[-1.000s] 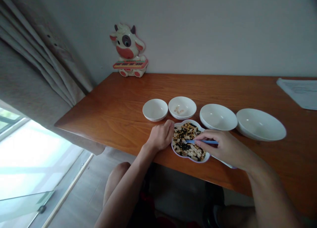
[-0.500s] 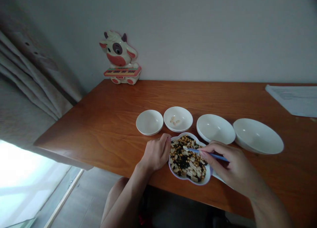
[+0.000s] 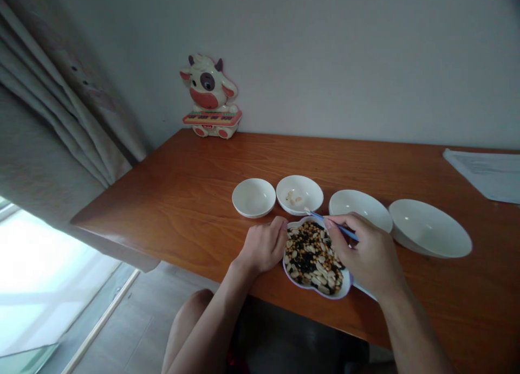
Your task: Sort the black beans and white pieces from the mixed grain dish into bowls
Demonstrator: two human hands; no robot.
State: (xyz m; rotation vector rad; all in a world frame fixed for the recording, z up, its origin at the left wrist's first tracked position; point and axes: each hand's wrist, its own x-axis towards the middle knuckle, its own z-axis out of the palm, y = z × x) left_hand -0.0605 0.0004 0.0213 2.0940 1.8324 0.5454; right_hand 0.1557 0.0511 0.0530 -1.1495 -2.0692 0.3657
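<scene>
My right hand [image 3: 365, 249] grips slim blue tweezers [image 3: 335, 223] above a white scalloped dish [image 3: 325, 293] heaped with pale nuts, yellow grains and black beans. The tweezer tips reach past the dish's far rim, towards a small white bowl [image 3: 309, 192] holding a few pale pieces. Whether the tips hold a piece is too small to tell. My left hand [image 3: 264, 246] rests on the table, fingers curled, against the dish's left side, holding nothing. Another small white bowl [image 3: 254, 198] stands to the left, with nothing visible inside.
Two larger white bowls [image 3: 359, 203] [image 3: 430, 227] stand to the right on the wooden table [image 3: 162, 206]. A white flat piece [image 3: 364, 290] shows below my right hand. Papers [image 3: 485, 174] lie at the far right; a toy cow [image 3: 209, 95] stands at the back.
My right hand has moved towards the dish's far side, and the tweezer tips now reach past its rim. The view has shifted slightly.
</scene>
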